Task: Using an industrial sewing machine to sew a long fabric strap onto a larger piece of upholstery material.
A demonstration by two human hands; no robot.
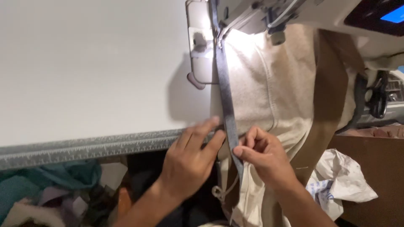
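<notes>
Pinching a grey tape strip (226, 96) that runs taut from the sewing machine (269, 12) over beige fabric (269, 92), the right hand (263, 157) grips it while the unclenched left hand (191, 157) presses flat at the white surface (84, 63) edge.

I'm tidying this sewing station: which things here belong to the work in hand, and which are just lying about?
In use:
grey strip
beige garment
sewing machine
left hand
right hand

Lying about:
white crumpled bag
teal cloth
</notes>
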